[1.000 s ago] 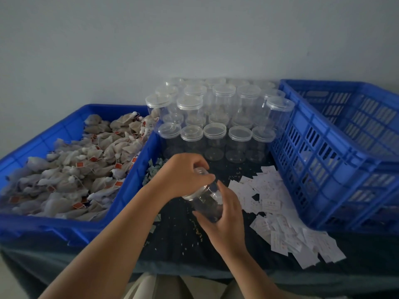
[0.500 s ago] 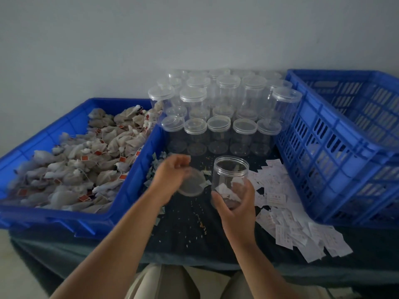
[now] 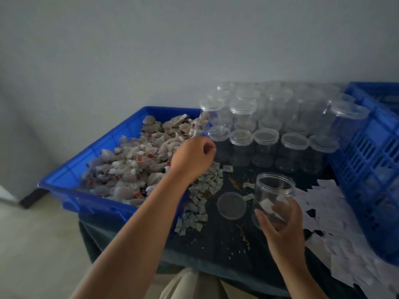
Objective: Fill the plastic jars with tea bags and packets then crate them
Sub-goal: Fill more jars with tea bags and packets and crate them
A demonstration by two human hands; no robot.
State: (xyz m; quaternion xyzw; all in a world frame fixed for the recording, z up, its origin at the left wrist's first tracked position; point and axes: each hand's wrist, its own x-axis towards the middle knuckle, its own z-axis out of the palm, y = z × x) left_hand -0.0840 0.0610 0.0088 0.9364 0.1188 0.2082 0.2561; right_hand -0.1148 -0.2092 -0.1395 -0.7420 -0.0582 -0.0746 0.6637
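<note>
On my feed I look down from the person's head camera onto a table [image 3: 216, 244] covered in dark cloth. The right hand [image 3: 282, 227] grips an open clear plastic jar [image 3: 274, 184] from the near side. Its fingers and thumb are wrapped round the jar's lower half, and the mouth faces up. I cannot tell whether the base rests on the cloth. One white paper slip [image 3: 266, 205] lies inside the jar. The lid [image 3: 231, 205] lies flat on the table just left of the jar, apart from both hands.

The left hand [image 3: 194, 157] is well to the left of the jar and farther away. It is over the right edge of a blue tray [image 3: 64, 186] heaped with tea bags [image 3: 133, 167]. I see only its back. The fingers are curled under, and I cannot tell whether they hold anything. Near it, a scatter of small greenish packets [image 3: 204, 188] lies on the table between the tray and the lid.

Along the far side stand rows of empty lidded jars [image 3: 265, 137], some stacked. A spread of white slips [image 3: 336, 229] covers the right of the table. At the right edge, beside them, stands a blue slotted crate [image 3: 371, 165].
</note>
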